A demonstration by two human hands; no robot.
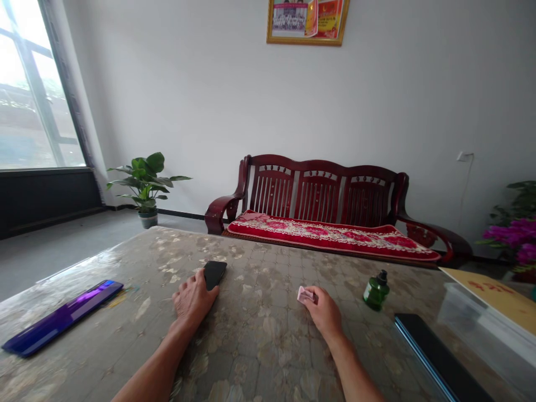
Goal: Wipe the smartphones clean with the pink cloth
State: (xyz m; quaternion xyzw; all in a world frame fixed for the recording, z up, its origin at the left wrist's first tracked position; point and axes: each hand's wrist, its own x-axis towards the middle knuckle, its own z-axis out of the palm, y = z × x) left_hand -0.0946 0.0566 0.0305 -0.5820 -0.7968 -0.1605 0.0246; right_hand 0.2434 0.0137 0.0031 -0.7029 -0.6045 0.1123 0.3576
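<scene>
My left hand (pixel 195 296) grips a dark, flat, phone-like slab (pixel 215 272) on the patterned tabletop, thumb along its near right side and fingers over its left side. The hand hides the slab's lower part. In my right hand (pixel 324 312), a small folded pinkish-white piece (pixel 306 295), perhaps cloth or tissue, is pinched between thumb and fingers just above the table. To the right of that hand stands a green pump bottle (pixel 376 290) with a black top.
A glossy blue-purple phone (pixel 67 318) lies at the left. On the right are a dark phone (pixel 435 352) and a clear plastic box (pixel 473 318) with a tan envelope (pixel 494 290) on top. Beyond the table (pixel 259 335) stand a red wooden bench (pixel 318 195) and a potted plant (pixel 146 178).
</scene>
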